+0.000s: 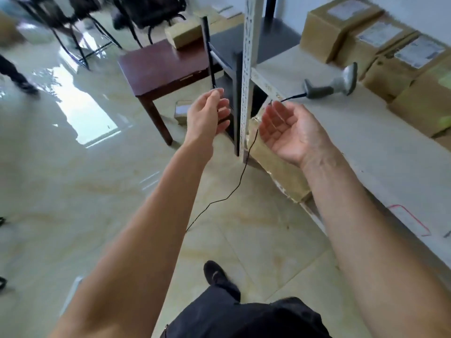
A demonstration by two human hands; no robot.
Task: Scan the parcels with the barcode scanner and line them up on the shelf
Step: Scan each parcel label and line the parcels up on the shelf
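Nearest the viewer, both forearms reach forward over the tiled floor (73, 181), one dark shoe (214, 273) stepping ahead. Left hand (207, 115): fingers loosely curled, tips drawn together near a thin black line; whether it pinches the scanner cable (240, 179) cannot be told through the blur. Right hand (288, 132): palm up, fingers relaxed, holding nothing, just beside the point where the cable crosses the shelf (366, 152) edge. The cable hangs from there in a slack loop toward the floor, passing the white perforated upright (247, 76).

Farther on, the grey barcode scanner (334, 82) lies on its side on the shelf, near the edge. Behind it, a row of brown parcels (371, 42) with white labels stands along the wall; a further parcel (183, 36) rests on the dark wooden surface (166, 64).

Likely hazards: a tug on the loose cable, or a foot catching its loop, could drag the scanner off the shelf; the cable may also snag on the upright.
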